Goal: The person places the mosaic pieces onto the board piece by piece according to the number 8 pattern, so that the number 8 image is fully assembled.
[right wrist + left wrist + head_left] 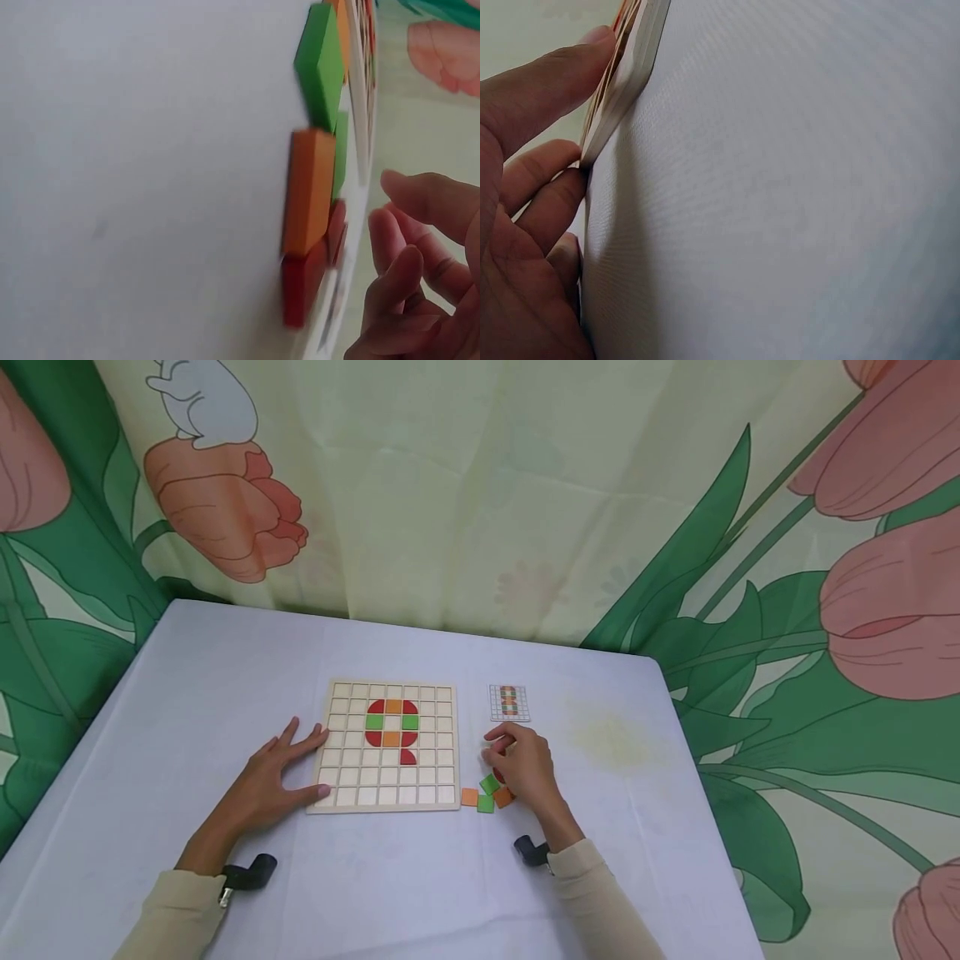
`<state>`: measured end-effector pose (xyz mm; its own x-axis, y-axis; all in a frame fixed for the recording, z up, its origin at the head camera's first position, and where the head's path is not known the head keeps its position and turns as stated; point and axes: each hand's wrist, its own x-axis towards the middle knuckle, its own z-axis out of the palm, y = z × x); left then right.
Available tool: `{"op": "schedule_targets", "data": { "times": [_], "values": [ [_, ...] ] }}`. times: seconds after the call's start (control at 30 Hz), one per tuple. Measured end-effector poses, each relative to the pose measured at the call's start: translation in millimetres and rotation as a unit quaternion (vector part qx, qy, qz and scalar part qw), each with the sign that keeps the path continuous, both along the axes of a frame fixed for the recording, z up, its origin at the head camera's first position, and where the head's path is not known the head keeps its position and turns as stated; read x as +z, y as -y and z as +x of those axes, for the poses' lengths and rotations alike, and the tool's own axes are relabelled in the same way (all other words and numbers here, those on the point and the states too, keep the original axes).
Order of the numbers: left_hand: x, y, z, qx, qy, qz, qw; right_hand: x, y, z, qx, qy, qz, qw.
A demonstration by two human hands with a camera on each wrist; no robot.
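Observation:
A wooden grid board (386, 777) lies on the white table and carries a pattern of red, green and orange tiles (392, 723). My left hand (294, 768) rests flat with spread fingers against the board's left edge. In the left wrist view the left hand (532, 172) touches the board's (634, 60) rim with thumb and fingertips. My right hand (519, 764) hovers, fingers loosely curled, over loose tiles right of the board: an orange tile (469, 797) and a green tile (486, 804). In the right wrist view the right hand (409, 270) holds nothing beside a green tile (319, 64), an orange tile (307, 187) and a red tile (304, 277).
A small pattern card (509, 702) lies beyond my right hand. The table (187, 677) is covered in a white cloth, with its far edge against a flowered curtain (480, 485). The table's right edge (697, 793) runs close to my right arm.

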<state>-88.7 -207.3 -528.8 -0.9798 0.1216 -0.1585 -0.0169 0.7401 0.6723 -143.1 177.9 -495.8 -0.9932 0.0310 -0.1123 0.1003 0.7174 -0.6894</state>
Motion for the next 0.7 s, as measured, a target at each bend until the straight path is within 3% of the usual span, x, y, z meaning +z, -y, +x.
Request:
{"op": "schedule_targets", "data": {
  "times": [0.33, 0.53, 0.7],
  "values": [
    [1.3, 0.7, 0.3, -0.001, 0.005, 0.006, 1.0000, -4.9, -19.4, 8.7, -0.012, 0.033, 0.011, 0.999],
    [2.0, 0.3, 0.8, 0.000, 0.005, 0.006, 1.0000, -7.2, -25.4, 17.8, 0.010, 0.035, 0.017, 0.999],
    [0.7, 0.6, 1.0, 0.000, 0.004, 0.004, 1.0000, -5.8, -30.2, 27.7, 0.003, 0.026, 0.026, 0.999]
  ]
}}
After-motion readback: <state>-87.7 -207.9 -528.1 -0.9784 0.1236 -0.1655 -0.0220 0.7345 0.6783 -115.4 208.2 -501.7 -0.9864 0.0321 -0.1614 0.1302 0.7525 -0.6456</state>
